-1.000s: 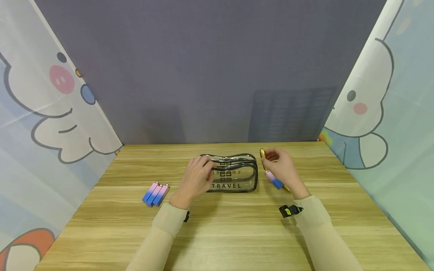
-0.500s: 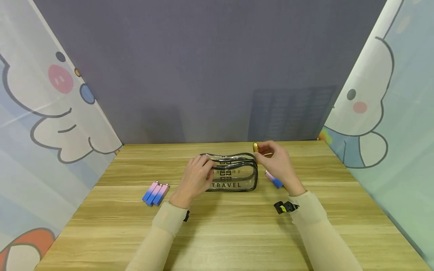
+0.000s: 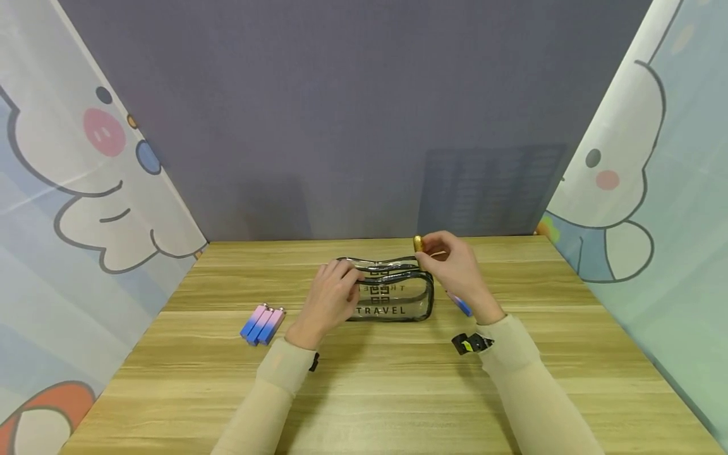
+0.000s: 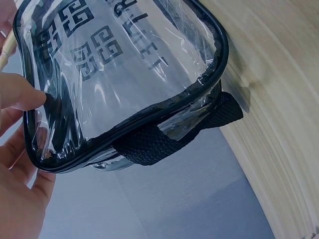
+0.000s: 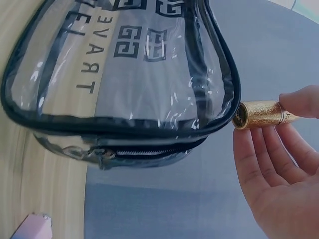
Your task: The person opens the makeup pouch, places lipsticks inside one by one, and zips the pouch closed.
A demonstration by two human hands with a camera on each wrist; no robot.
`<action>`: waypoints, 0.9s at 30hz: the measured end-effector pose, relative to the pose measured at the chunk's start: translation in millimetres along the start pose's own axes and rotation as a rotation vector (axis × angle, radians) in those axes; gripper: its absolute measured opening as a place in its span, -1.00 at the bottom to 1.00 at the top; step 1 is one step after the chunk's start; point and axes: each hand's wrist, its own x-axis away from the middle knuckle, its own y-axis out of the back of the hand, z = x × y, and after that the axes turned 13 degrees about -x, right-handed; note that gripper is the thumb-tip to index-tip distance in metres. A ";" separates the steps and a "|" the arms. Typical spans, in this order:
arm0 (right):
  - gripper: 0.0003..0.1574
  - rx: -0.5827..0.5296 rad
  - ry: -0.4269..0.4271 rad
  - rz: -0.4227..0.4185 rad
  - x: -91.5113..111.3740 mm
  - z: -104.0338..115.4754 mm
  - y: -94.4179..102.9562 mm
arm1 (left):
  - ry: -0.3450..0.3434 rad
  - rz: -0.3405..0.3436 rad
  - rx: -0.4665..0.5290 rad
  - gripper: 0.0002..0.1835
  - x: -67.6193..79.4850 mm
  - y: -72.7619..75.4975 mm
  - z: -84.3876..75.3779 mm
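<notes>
A clear pouch (image 3: 400, 297) with black piping and the word TRAVEL stands on the table; its zipper (image 5: 139, 152) shows in the right wrist view. My left hand (image 3: 332, 294) pinches its upper left edge, thumb on one face and fingers behind, as the left wrist view shows. My right hand (image 3: 455, 264) holds a gold textured tube (image 5: 264, 113) between thumb and fingertips, near the pouch's top right corner. One end of the tube faces the pouch's edge and looks dark and hollow. Partly behind the right forearm lies a pink-and-blue bar (image 3: 462, 304).
Several pink-to-blue bars (image 3: 261, 325) with small metal ends lie side by side on the wooden table (image 3: 364, 392), left of the left hand. A grey panel (image 3: 341, 126) rises behind the table, with printed cartoon curtains (image 3: 603, 177) at both sides.
My right hand has lifted the gold tube from beside the pouch and moved it left and up, over the pouch's top right corner. The left hand and pouch have stayed in place.
</notes>
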 end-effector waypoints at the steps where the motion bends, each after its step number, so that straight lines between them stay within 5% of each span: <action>1: -0.66 0.000 0.003 0.002 -0.6 0.7 -1.1 | 0.000 0.000 -0.002 -0.78 -0.1 0.2 -0.1; 27: -0.70 -0.075 0.027 0.087 -14.9 4.4 -27.7 | -0.013 -0.009 -0.008 -0.78 0.1 0.0 -0.4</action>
